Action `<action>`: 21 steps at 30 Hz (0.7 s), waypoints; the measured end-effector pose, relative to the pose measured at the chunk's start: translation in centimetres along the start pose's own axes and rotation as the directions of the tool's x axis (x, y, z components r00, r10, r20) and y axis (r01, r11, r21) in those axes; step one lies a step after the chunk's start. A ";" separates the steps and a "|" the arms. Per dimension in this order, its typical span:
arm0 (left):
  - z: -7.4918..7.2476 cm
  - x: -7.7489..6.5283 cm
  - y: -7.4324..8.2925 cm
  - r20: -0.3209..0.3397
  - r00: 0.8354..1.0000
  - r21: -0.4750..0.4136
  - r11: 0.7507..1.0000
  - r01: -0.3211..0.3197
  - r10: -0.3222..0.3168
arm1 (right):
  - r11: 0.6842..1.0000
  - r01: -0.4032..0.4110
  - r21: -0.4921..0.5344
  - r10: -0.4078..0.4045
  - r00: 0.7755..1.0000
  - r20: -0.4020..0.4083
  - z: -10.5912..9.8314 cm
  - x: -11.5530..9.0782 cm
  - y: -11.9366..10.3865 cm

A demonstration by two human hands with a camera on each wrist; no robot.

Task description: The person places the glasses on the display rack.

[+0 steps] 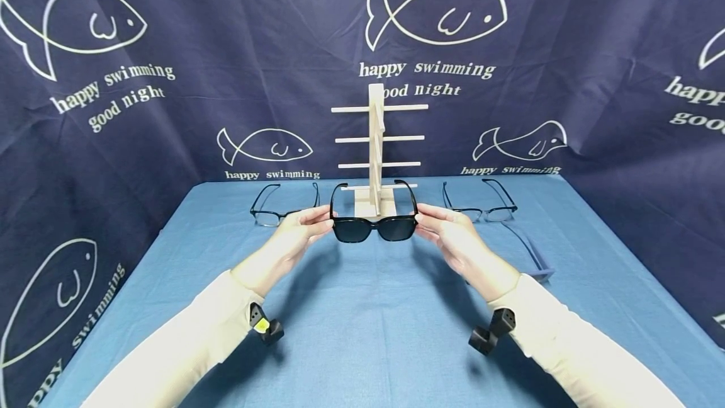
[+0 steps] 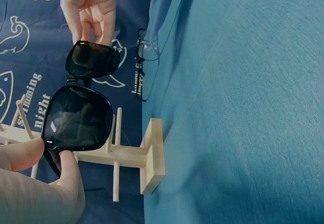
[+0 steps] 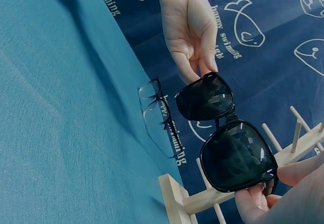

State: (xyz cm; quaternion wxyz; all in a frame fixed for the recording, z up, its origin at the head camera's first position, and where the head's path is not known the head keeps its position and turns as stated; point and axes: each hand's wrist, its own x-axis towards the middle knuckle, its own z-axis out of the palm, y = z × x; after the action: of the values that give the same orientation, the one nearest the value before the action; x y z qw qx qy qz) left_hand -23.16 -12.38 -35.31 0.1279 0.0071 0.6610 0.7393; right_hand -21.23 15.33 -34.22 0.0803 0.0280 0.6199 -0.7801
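Black sunglasses [image 1: 374, 230] with dark lenses are held up in front of a wooden display stand [image 1: 376, 150], their temples pointing back toward it. My left hand [image 1: 291, 235] pinches the frame at its left hinge. On the other side my right hand [image 1: 453, 238] pinches the right hinge. Both wrist views show thumb and fingers closed on the corners of the sunglasses [image 2: 76, 118]. The stand has several pairs of horizontal pegs on an upright post, and no glasses are seen hanging on the upper pegs. Whether the temples touch the lowest peg, I cannot tell.
Clear-lens glasses with a dark frame [image 1: 266, 216] lie on the blue tablecloth [image 1: 362, 332] at the left. Another such pair [image 1: 498, 211] lies at the right. Behind my right hand is a blue object [image 1: 538, 263], partly hidden. A navy fish-print curtain [image 1: 272, 68] hangs behind the table.
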 end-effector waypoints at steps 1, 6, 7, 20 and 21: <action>0.0 0.1 -0.1 -0.003 1.000 -0.005 1.000 -0.002 0.002 | 1.000 0.002 0.000 -0.002 1.000 0.000 0.0 0.0 0.0; 0.1 0.3 -0.2 -0.015 1.000 -0.023 1.000 -0.008 0.007 | 1.000 0.014 -0.003 -0.014 1.000 -0.010 -0.1 0.3 0.1; 0.1 0.3 -0.2 -0.017 1.000 -0.025 1.000 -0.006 0.006 | 1.000 0.015 -0.004 -0.016 1.000 -0.014 -0.1 0.4 0.1; 0.4 1.3 0.0 -0.049 0.999 -0.017 1.000 -0.003 0.002 | 1.000 0.005 -0.010 -0.006 0.998 -0.060 -0.1 1.4 0.0; 0.4 1.4 0.0 -0.051 0.999 -0.017 1.000 -0.006 0.005 | 1.000 0.007 -0.012 -0.007 0.998 -0.065 -0.1 1.5 0.0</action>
State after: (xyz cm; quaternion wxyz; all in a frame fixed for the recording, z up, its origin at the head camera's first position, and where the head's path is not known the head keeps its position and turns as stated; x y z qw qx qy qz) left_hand -24.40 -11.72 -35.50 0.1092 -0.0108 0.6578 0.7452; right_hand -22.70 15.27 -34.45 0.0574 0.0508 0.6268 -0.7754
